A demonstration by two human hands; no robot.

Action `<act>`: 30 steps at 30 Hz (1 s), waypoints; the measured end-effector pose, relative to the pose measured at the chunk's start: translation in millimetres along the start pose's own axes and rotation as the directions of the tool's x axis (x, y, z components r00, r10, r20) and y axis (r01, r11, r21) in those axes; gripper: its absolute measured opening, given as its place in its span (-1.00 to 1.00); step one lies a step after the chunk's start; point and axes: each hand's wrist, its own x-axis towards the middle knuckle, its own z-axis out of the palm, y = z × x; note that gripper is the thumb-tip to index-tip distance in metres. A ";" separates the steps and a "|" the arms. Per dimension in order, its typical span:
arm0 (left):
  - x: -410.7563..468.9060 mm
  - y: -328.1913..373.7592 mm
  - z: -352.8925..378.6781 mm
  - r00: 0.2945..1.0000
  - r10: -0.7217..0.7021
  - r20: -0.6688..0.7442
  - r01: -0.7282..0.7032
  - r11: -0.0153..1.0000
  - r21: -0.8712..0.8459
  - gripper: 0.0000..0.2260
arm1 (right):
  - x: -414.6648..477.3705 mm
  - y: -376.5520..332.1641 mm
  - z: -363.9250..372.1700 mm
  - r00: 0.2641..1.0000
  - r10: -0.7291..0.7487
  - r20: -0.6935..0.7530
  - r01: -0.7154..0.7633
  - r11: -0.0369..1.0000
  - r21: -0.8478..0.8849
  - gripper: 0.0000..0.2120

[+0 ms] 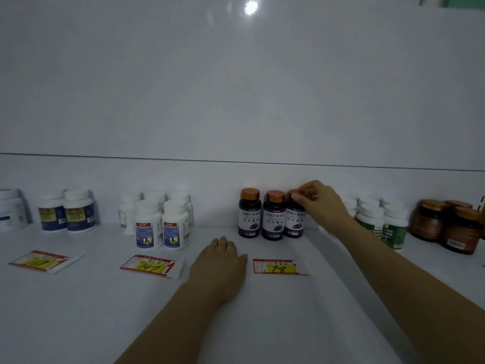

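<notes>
Three dark purple bottles with copper caps stand in a row at the back of a white shelf [262, 324]. My right hand [319, 199] grips the cap of the rightmost purple bottle [295, 222] from above. The middle purple bottle [274, 215] and the left purple bottle [249, 212] stand free beside it. My left hand [223, 261] rests palm down on the shelf in front of the row, fingers curled under, holding nothing. A red and yellow price tag marked 78 [278, 266] lies just right of that hand.
White-capped bottles with blue labels [160, 224] stand left, with a price tag marked 147 [152, 265] before them. Further left are navy-labelled bottles [68, 211] and another tag [42, 261]. Green-labelled bottles [383, 222] and brown jars [446, 227] stand right. A white back wall [236, 101] rises behind.
</notes>
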 end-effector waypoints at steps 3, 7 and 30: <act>0.1 0.4 0.3 1.000 0.007 -0.004 -0.007 1.000 0.007 -0.48 | -3.5 -3.9 -0.9 0.996 0.000 0.092 0.008 0.996 -0.088 -0.61; -0.5 -0.3 -1.0 0.999 -0.017 -0.031 0.016 1.000 -0.021 -0.49 | -13.2 -6.6 -21.1 0.990 -0.008 0.139 0.044 0.966 -0.255 -0.53; 5.1 229.4 23.7 0.984 0.047 -0.172 -0.059 0.996 -0.062 -0.52 | 1.5 90.3 -132.0 0.930 -0.173 0.323 0.306 0.853 -0.423 -0.60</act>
